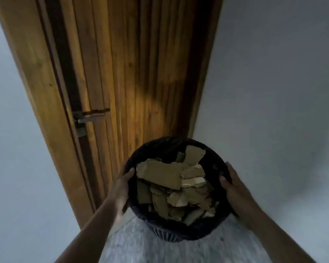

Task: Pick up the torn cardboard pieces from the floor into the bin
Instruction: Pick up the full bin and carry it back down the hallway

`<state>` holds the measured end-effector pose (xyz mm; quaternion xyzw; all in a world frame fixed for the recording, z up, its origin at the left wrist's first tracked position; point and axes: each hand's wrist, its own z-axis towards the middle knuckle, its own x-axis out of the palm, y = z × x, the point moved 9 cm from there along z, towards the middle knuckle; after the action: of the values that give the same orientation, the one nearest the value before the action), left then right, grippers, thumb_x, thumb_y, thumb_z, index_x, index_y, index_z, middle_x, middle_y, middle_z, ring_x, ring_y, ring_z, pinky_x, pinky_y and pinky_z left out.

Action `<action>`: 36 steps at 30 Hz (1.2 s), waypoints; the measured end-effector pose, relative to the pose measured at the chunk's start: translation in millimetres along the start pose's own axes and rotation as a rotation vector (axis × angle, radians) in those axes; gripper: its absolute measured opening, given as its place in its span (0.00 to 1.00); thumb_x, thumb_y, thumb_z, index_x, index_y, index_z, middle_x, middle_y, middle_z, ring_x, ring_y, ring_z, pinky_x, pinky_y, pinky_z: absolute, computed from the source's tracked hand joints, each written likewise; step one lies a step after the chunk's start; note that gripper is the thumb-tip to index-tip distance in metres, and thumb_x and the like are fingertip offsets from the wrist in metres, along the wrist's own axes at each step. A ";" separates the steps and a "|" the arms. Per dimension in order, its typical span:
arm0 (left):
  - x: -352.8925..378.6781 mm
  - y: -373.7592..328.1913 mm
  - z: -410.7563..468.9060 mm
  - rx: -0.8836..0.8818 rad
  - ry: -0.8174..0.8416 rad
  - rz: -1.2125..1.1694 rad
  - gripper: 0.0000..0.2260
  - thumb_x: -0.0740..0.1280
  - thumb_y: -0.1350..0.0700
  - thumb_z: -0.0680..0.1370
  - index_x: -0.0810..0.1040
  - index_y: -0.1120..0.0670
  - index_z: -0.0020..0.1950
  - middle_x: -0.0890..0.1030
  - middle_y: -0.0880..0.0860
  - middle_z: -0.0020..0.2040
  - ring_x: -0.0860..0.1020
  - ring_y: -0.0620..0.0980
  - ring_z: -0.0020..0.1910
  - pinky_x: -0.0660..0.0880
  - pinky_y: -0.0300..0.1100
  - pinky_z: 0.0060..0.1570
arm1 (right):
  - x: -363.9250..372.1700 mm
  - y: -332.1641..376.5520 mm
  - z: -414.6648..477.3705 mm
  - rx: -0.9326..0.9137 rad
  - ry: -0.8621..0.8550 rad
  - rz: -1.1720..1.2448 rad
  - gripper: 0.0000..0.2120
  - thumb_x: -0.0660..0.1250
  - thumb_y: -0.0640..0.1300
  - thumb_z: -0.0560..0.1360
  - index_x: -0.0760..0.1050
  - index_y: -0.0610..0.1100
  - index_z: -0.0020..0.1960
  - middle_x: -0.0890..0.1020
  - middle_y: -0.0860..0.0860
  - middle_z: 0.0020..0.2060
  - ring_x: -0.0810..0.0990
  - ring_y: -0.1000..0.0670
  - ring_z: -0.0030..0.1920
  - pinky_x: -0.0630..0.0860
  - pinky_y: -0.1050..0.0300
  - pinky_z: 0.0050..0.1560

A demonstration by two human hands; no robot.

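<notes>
A round black bin (160, 149) lined with a black bag sits low in the middle of the view, in a corner by a door. It is filled with several torn brown cardboard pieces (160, 173). My left hand (120, 188) grips the bin's left rim, thumb over the edge. My right hand (234, 188) grips the right rim the same way. Whether the bin rests on the floor or is lifted off it, I cannot tell. No loose cardboard shows on the floor.
A wooden door (122, 73) with a metal lever handle (89, 116) stands straight ahead. Pale walls (273, 92) flank it on both sides. Speckled light floor (141, 243) shows below the bin.
</notes>
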<state>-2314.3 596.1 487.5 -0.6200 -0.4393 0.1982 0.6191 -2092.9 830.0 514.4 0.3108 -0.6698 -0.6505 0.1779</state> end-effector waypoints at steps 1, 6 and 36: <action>29.4 -1.3 1.2 -0.023 0.069 0.014 0.12 0.60 0.50 0.85 0.76 0.42 0.67 0.84 0.54 0.60 0.82 0.56 0.59 0.78 0.55 0.61 | -27.6 1.3 -11.3 -0.001 -0.051 0.027 0.28 0.57 0.49 0.85 0.51 0.58 0.82 0.65 0.58 0.75 0.68 0.54 0.69 0.68 0.59 0.64; 174.7 9.0 7.4 -0.042 0.318 0.061 0.19 0.63 0.50 0.84 0.70 0.41 0.75 0.79 0.52 0.67 0.79 0.56 0.63 0.76 0.56 0.64 | -163.5 -5.4 -69.8 0.006 -0.312 0.159 0.27 0.58 0.47 0.86 0.54 0.60 0.81 0.69 0.57 0.73 0.72 0.51 0.70 0.71 0.51 0.70; 965.1 349.7 -558.7 -0.531 1.622 0.441 0.18 0.54 0.52 0.87 0.70 0.53 0.75 0.78 0.56 0.68 0.77 0.56 0.66 0.73 0.54 0.67 | -772.1 -180.6 -674.8 0.222 -1.738 0.265 0.25 0.55 0.43 0.86 0.55 0.58 0.80 0.73 0.50 0.70 0.76 0.42 0.66 0.75 0.39 0.67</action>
<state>-1251.6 1080.4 532.4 -0.7638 0.2336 -0.2967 0.5234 -1051.8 823.8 526.1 -0.3579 -0.6580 -0.5618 -0.3511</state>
